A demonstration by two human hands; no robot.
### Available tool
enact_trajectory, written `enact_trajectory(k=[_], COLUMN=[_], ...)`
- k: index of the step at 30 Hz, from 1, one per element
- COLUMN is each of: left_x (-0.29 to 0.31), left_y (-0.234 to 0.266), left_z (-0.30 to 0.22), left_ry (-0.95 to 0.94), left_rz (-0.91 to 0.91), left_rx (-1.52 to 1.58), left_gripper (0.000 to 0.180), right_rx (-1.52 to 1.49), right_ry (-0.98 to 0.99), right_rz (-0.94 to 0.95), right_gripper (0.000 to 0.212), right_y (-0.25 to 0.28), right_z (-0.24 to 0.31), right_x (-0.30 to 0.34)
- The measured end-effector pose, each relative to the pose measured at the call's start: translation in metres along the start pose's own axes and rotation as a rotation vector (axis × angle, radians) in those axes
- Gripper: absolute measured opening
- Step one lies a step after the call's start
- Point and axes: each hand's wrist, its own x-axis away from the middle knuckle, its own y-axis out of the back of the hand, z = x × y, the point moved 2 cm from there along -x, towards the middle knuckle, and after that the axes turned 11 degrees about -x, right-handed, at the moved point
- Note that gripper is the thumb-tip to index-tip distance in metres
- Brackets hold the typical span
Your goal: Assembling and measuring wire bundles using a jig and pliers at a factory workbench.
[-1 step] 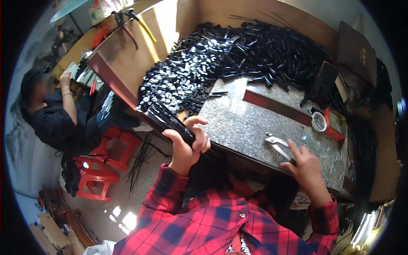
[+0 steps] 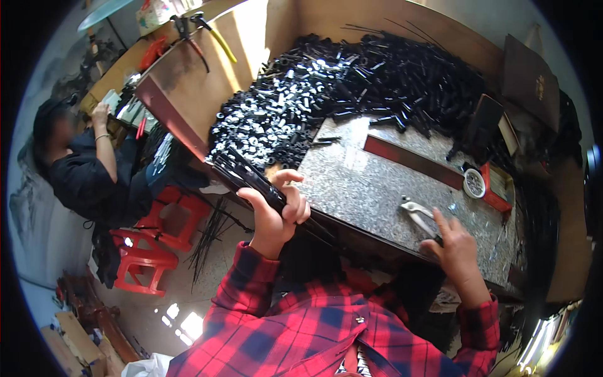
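Observation:
My left hand (image 2: 278, 210) is wrapped round a bundle of thin black rods or tubes (image 2: 244, 177), held tilted at the near left edge of the worktop. Some thin dark ends stick out below that hand. My right hand (image 2: 456, 249) grips the handles of metal pincers (image 2: 416, 212) low over the grey speckled stone slab (image 2: 342, 179). Its index finger stretches along the tool, whose jaws point away to the left. The fingers partly hide the handles. Behind the slab rises a large heap of short black tubes (image 2: 276, 113), many with shiny ends.
A dark red flat bar (image 2: 411, 162) lies on the slab. Beside it stand a white round dish (image 2: 473, 183) and a red box (image 2: 498, 188). Two more pliers (image 2: 217, 41) hang on the wooden side board (image 2: 169, 100). At left another person sits near red stools (image 2: 147, 264).
The view has shifted slightly. The pincers and the right hand's fingers sit a little farther right. The left hand keeps its hold on the bundle.

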Motion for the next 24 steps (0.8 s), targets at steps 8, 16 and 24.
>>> enact_trajectory(k=[8,16,24], left_x=[-0.004,0.001,0.076], left_y=[0.006,-0.033,-0.095], left_z=[-0.012,0.011,0.061], left_ry=[0.056,0.227,0.849], left_rz=[-0.302,-0.268,0.585], left_rx=[0.341,0.600,0.306], left_gripper=[0.085,0.084,0.112], right_rx=[-0.731,-1.851,-1.230], right_ry=[0.199,-0.098,0.166], right_rz=[0.142,0.071,-0.466], right_gripper=[0.015,0.103,0.039], right_y=[-0.031,-0.062,0.127], right_z=[0.060,0.060,0.061], right_x=[0.036,0.061,0.035])
